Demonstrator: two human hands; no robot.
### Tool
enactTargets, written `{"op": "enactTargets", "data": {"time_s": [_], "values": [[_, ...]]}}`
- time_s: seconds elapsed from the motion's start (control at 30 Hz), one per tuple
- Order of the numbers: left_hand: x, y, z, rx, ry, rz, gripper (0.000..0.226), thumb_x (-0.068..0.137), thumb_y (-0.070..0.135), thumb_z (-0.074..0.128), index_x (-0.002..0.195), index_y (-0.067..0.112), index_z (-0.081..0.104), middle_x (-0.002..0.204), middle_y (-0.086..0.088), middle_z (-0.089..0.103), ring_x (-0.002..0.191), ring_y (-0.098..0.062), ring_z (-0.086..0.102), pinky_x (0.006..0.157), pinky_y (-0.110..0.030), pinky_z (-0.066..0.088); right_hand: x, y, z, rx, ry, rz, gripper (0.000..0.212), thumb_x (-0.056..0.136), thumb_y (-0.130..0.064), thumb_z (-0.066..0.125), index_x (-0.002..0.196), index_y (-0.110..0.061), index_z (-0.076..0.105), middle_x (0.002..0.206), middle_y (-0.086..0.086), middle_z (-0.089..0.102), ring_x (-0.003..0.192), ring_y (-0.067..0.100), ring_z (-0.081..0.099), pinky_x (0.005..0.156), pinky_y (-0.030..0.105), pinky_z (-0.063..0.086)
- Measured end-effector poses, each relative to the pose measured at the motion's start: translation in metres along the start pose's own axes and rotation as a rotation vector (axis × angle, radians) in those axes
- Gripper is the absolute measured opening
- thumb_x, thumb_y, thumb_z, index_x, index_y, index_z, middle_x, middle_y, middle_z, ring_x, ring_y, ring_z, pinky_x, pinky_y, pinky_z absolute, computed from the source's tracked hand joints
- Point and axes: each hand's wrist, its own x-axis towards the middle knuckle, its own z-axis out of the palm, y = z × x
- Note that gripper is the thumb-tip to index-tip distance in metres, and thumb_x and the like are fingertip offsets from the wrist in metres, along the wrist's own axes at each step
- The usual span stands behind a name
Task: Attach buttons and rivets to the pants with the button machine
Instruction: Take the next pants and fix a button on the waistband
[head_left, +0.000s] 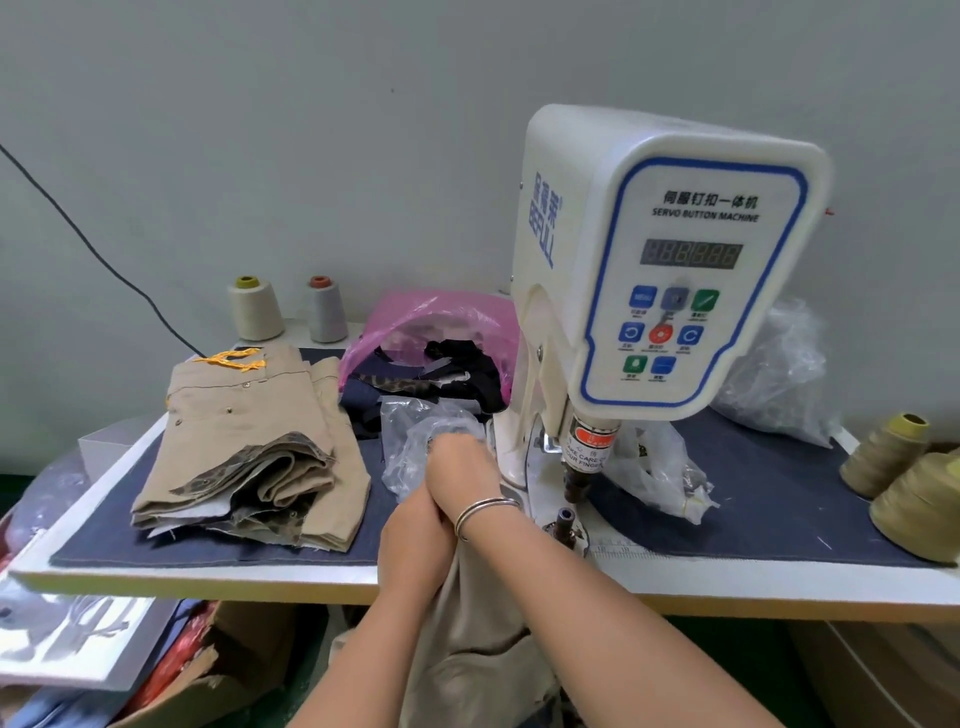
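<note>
**Both hands at clear bag, khaki pants hanging off table edge**

Pants in work (467, 639): khaki cloth, draped from the table's front edge down into lower centre of frame, under both forearms; a seam or pocket line shows low on the cloth. Top end hidden behind the hands.

Left hand (415, 525), centre frame, sits partly behind the right wrist; fingers hidden, can't tell if it grasps anything. Right hand (457, 457) w/ two silver bangles (485, 512) on the wrist reaches into a crumpled clear plastic bag (415, 441); fingertips buried in the plastic, so grip can't be told.

Going left to right on the table: folded stack of khaki pants (249, 441) w/ rivets and leopard-print lining, centre-left; behind it two thread cones (254, 306) against the wall; pink plastic bag (415, 317) holding dark fabric scraps (457, 374); white servo button machine (665, 260) at centre-right, its punch head (579, 480) above the lower die (565, 519), a gap between them; hands sit just left of that die. More clear bags (779, 374) right of the machine; yellow thread cones (904, 473) at right edge.

Surface: white table (208, 579) covered by a dark denim mat (779, 509), bare mat right of the die. Wall grey, a black cable (78, 234) crossing upper left. Cardboard boxes (208, 670) w/ cloth below the table, lower left.
</note>
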Motion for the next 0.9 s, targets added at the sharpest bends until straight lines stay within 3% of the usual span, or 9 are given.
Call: {"op": "enactTargets", "data": {"time_s": [0.2,0.37,0.57,0.9], "values": [[0.002,0.002,-0.001,0.058,-0.023,0.014,0.015,0.093,0.02,0.042,0.083,0.03,0.044,0.068,0.015,0.043,0.065,-0.012,0.047,0.054,-0.027,0.033,0.015,0.003,0.005,-0.021,-0.006,0.024,0.028,0.092,0.007,0.04,0.104,-0.001,0.064,0.107,0.013,0.065,0.101,0.028,0.062,0.078,0.032,0.047],[0.004,0.001,0.001,0.089,-0.027,0.026,0.02,0.093,0.021,0.041,0.078,0.034,0.04,0.067,0.015,0.044,0.064,-0.012,0.048,0.056,-0.029,0.035,0.02,0.003,0.008,-0.028,0.005,0.043,0.03,0.091,0.007,0.039,0.104,-0.001,0.064,0.108,0.012,0.064,0.101,0.028,0.061,0.074,0.031,0.045],[0.004,0.0,0.002,0.078,-0.023,-0.003,0.023,0.092,0.025,0.042,0.07,0.033,0.039,0.069,0.013,0.05,0.066,-0.016,0.053,0.058,-0.03,0.04,0.024,0.003,0.014,-0.075,0.066,0.0,0.032,0.09,0.011,0.037,0.108,0.0,0.061,0.111,0.013,0.062,0.106,0.028,0.059,0.081,0.034,0.049],[0.005,0.0,0.001,0.053,-0.035,-0.015,0.01,0.089,0.032,0.042,0.08,0.03,0.047,0.074,0.01,0.053,0.069,-0.014,0.053,0.056,-0.032,0.037,0.033,0.008,0.016,-0.137,0.045,-0.065,0.031,0.085,0.012,0.042,0.105,-0.002,0.061,0.107,0.012,0.063,0.103,0.029,0.059,0.073,0.034,0.046]]}}
